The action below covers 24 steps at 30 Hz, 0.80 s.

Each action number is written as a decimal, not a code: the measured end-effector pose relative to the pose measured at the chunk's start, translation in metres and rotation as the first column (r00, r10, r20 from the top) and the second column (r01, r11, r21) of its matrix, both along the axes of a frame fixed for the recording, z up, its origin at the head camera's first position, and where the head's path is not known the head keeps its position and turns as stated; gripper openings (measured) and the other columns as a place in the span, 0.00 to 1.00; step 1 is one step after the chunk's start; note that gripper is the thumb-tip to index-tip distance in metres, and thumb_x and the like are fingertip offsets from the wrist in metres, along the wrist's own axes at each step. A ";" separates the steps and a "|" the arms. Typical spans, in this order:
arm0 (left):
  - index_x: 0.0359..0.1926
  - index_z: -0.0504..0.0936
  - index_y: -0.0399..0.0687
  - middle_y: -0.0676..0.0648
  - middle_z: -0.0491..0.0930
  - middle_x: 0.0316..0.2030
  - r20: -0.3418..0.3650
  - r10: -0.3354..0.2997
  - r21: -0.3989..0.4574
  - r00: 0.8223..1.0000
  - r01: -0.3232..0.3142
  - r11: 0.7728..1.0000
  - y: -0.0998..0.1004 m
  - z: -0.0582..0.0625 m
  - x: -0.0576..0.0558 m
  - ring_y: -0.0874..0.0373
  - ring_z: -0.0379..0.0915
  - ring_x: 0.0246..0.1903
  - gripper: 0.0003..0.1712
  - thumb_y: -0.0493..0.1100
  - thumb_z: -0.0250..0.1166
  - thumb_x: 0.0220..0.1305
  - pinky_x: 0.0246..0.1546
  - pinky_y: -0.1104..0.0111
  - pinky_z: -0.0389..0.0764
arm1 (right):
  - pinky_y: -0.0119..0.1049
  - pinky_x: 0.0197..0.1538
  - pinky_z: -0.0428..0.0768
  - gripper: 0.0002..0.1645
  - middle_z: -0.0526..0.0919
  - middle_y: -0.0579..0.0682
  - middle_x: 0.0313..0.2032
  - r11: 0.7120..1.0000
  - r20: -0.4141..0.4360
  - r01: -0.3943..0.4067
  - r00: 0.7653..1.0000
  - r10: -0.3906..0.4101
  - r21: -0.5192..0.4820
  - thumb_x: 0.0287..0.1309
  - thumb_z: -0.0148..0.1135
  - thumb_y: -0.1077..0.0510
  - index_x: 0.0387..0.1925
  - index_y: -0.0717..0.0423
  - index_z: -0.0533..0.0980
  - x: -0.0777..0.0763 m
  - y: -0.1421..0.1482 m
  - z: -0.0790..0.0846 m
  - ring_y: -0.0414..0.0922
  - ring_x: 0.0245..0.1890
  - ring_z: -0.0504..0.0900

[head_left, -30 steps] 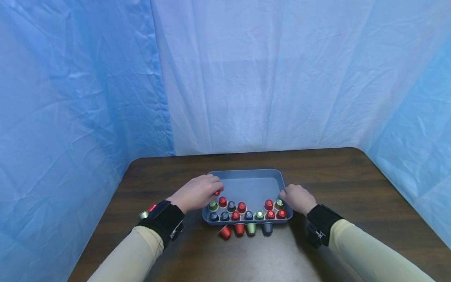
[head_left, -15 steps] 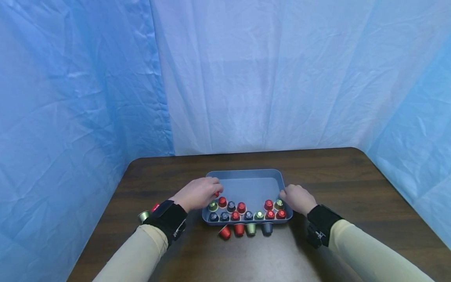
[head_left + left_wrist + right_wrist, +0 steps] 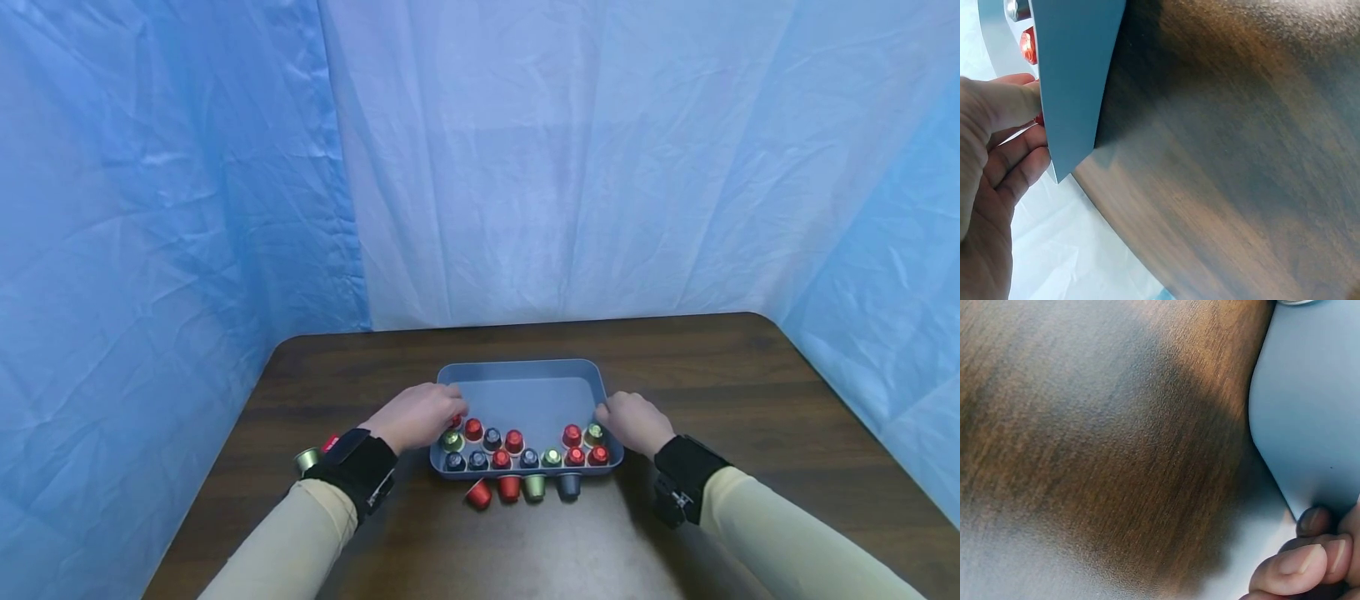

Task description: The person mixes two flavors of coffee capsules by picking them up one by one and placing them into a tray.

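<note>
A blue-grey tray sits on the table with coffee capsules in rows along its near side. My left hand is over the tray's left side and pinches a red capsule, mostly hidden by the fingers. Right behind a green capsule is where that capsule stands or hovers; I cannot tell whether it touches the tray floor. At the tray's right edge, my right hand grips the rim; in the right wrist view its fingers curl beside the tray wall.
In front of the tray lie a red capsule, another red capsule, a green capsule and a dark blue capsule. Another green capsule is partly behind the left wrist. Blue sheets hang around the table.
My left hand has moved slightly toward me and left, lowering the red capsule toward the spot behind the green one. The right hand and the tray have stayed put.
</note>
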<state>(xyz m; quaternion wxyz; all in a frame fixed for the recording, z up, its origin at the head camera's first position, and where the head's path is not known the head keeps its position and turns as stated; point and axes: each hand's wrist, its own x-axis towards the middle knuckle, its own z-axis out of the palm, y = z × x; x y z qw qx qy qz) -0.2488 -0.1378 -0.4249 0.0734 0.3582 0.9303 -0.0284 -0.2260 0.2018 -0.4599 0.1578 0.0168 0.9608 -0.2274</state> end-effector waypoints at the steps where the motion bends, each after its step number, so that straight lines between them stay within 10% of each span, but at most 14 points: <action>1: 0.48 0.88 0.55 0.53 0.83 0.40 -0.003 -0.004 -0.003 1.000 0.004 1.000 0.000 0.000 0.000 0.59 0.79 0.43 0.15 0.43 0.77 0.59 0.53 0.63 0.82 | 0.36 0.28 0.70 0.21 0.73 0.53 0.21 1.000 0.000 -0.001 1.000 0.001 0.000 0.73 0.52 0.52 0.27 0.58 0.79 0.000 0.000 0.000 0.47 0.23 0.75; 24: 0.56 0.86 0.54 0.53 0.85 0.52 -0.031 -0.007 0.106 0.999 0.010 0.994 -0.025 0.012 0.013 0.56 0.78 0.54 0.18 0.47 0.73 0.65 0.62 0.58 0.76 | 0.36 0.28 0.70 0.22 0.74 0.53 0.22 1.000 0.013 0.009 1.000 -0.009 -0.003 0.74 0.52 0.50 0.27 0.58 0.79 -0.002 0.001 -0.001 0.47 0.23 0.75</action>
